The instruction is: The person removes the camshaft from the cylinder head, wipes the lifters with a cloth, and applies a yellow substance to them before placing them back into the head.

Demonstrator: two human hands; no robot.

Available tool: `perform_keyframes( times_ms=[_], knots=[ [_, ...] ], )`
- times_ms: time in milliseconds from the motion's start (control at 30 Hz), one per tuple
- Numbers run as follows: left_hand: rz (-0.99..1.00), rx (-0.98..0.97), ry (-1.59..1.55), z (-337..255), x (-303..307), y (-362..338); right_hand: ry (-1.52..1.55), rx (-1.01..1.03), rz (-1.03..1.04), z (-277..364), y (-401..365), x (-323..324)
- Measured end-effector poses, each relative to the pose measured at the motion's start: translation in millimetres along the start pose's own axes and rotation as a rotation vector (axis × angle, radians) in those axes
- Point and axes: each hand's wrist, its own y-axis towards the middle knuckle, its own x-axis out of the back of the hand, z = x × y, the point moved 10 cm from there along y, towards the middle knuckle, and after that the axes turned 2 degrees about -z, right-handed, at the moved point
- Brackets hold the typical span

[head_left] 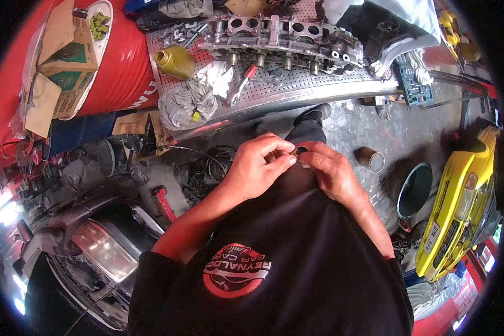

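In front of my dark shirt, both hands meet on a small round metal part that looks like a ring or cup. Fingers and thumb of my left hand pinch its left side. My right hand grips the other side, its fingers curled. Much of the part is hidden by the fingertips. Beyond my hands, an engine cylinder head lies on a perforated metal bench. Near it are a red-handled tool, a crumpled grey rag and a yellowish bottle lying tilted.
A red drum bearing an open cardboard box stands at the left. A green tool case sits at the bench's right end. On the floor are a can and dark basin. Car parts include a headlight and yellow bumper.
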Motion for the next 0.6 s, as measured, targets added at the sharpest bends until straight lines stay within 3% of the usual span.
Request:
perform_keyframes(
  times_ms=[100,300,500,600],
  knots=[
    [-0.021,-0.098,0.071,-4.0,2.4,4.1,-0.033,0.001,0.028,2.9,1.3,-0.7],
    [0.022,0.001,0.089,2.0,0.6,8.1,-0.058,0.024,0.088,8.0,3.8,-0.2],
    [0.000,-0.098,0.239,-4.7,-3.5,4.9,-0.037,0.035,0.091,5.3,4.4,-0.9],
    [-0.088,-0.122,0.040,-13.7,3.3,3.5,-0.045,0.038,0.073,5.5,6.2,1.3]
  ],
)
